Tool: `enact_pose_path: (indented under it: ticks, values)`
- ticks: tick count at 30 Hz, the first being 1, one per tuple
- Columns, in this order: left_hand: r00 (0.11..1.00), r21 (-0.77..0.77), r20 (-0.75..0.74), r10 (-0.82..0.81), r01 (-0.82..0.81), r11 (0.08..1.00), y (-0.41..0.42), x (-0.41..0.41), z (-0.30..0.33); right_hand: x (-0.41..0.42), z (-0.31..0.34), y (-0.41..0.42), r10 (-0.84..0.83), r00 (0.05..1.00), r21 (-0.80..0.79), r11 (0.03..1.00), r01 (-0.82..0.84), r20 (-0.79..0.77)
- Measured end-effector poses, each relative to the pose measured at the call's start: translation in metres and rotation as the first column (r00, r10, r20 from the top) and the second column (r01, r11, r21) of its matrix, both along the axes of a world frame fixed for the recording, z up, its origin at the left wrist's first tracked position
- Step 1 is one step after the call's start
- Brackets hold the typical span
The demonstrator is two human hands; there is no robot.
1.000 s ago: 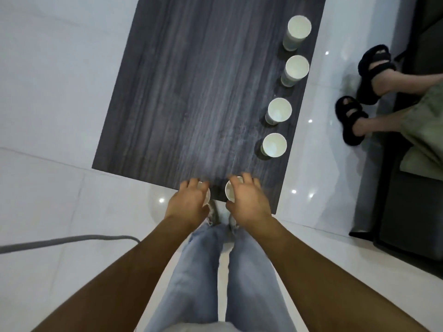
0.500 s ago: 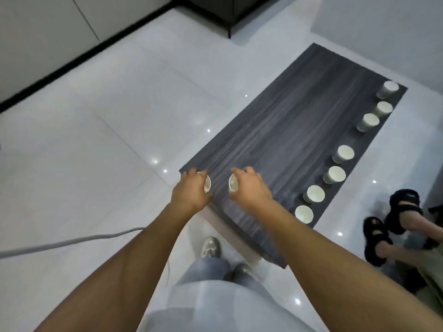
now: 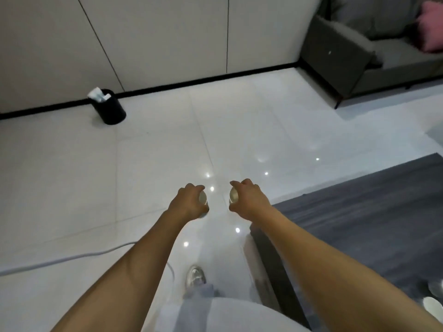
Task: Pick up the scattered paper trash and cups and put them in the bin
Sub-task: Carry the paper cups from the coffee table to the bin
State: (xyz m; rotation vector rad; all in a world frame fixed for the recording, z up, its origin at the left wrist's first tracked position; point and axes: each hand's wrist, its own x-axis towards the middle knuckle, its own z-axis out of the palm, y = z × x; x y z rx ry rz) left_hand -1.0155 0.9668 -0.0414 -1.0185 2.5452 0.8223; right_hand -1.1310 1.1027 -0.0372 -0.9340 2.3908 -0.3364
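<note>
Each hand grips one small white paper cup: the left hand [image 3: 189, 202] round the left cup [image 3: 203, 197], the right hand [image 3: 248, 197] round the right cup [image 3: 233, 195]. The round black bin [image 3: 109, 109] (white paper already poking out) stands upright, far ahead and leftward by the wall, nearer the left hand. Bare glossy floor lies between; a white cable [image 3: 72, 257] trails nearby.

Each hand [image 3: 189, 202] [image 3: 247, 198] grips cup [image 3: 202, 197] [image 3: 233, 195]; bin [image 3: 109, 107] far-left
</note>
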Motion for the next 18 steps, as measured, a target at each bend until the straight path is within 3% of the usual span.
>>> enact_pose_path:
  ticks: [8,18]
  values:
    - [0.985,-0.028,-0.054,0.164,-0.166,0.986,-0.173,0.044,0.02,0.025,0.011,-0.188,0.171,0.985,-0.019,0.985,-0.172,-0.026]
    - [0.949,-0.041,-0.073,0.308,-0.311,0.949,-0.331,0.061,0.022,0.015,0.009,-0.363,0.322,0.947,-0.021,0.946,-0.323,-0.016]
